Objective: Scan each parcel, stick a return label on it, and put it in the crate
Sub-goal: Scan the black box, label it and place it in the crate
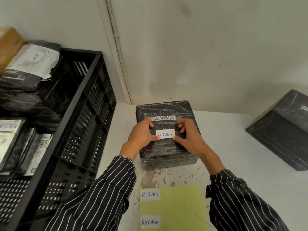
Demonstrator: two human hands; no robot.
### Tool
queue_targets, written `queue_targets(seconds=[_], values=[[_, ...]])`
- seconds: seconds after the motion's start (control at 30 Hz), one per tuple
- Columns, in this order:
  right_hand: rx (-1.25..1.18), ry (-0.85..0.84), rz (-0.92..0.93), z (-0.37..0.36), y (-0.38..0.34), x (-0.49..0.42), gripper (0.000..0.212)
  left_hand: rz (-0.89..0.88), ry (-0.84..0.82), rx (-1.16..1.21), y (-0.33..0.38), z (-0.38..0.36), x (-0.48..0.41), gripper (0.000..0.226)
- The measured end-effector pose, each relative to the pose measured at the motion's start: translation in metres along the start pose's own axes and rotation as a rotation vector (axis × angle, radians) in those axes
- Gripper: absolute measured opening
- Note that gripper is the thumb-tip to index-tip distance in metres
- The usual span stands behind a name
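Nearest me lies the yellow backing sheet (180,205), set at the table's near edge so a fresh sticker is one short reach away. Two spare labels (150,194) are on its left side.

Beyond it sits the parcel (166,152) I am working on. It is a black box in shiny wrap, flat on the white table (233,147), square to me and barcode (162,118) side up, so the top face is free to take the sticker. The return label (165,134) lies on that face just below the barcode, clear of it, I judge, so the code can be read.

My left hand (141,135) and right hand (190,135) flank the label. Each thumb presses a lower corner — left thumb on the left corner, right thumb on the right — while the bent fingers rest their tips on the wrap higher up to steady the box. Neither hand grips anything. They press down and do not clasp, because slick film needs firm rubbing for glue to take.

To my left the black crate (80,104) stands touching the table's side, so a finished box needs only a short lift across. Wrapped parcels (25,90) already lie in it, one showing part of a handwritten label. Well apart on my right waits another black parcel (280,130), tilted on the table — no return sticker shows on the faces I can see.

I judge the sticking step nearly done, with the crate next.
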State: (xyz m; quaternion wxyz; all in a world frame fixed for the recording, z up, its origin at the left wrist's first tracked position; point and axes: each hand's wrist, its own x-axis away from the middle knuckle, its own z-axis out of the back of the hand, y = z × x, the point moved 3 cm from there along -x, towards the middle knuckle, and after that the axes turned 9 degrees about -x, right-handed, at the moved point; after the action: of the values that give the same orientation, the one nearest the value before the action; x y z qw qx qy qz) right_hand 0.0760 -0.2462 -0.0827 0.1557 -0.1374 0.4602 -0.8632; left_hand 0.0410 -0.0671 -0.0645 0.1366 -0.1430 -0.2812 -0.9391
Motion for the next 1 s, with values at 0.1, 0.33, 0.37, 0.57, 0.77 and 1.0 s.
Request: queue_targets(seconds=[0.1, 0.33, 0.37, 0.57, 0.77, 1.0], values=[[0.257, 0.087, 0.059, -0.012, -0.002, 0.014, 0.050, -0.039, 0.188, 0.026, -0.002, -0.009, 0.019, 0.042], [0.601, 0.151, 0.028, -0.053, -0.020, 0.033, 0.058, -0.090, 0.583, -0.185, -0.020, -0.038, 0.041, 0.040], [0.618, 0.151, 0.006, -0.056, -0.025, 0.032, 0.058, -0.081, 0.581, -0.185, -0.020, -0.040, 0.041, 0.039], [0.578, 0.062, 0.082, -0.059, -0.015, 0.041, 0.052, -0.078, 0.507, -0.154, -0.021, -0.044, 0.038, 0.041], [0.299, 0.079, 0.113, -0.039, -0.001, 0.056, 0.055, -0.097, 0.498, -0.092, -0.022, -0.044, 0.038, 0.040], [0.339, 0.417, 0.031, -0.028, -0.007, 0.035, 0.043, 0.013, 0.470, 0.042, -0.016, -0.030, 0.027, 0.047]])
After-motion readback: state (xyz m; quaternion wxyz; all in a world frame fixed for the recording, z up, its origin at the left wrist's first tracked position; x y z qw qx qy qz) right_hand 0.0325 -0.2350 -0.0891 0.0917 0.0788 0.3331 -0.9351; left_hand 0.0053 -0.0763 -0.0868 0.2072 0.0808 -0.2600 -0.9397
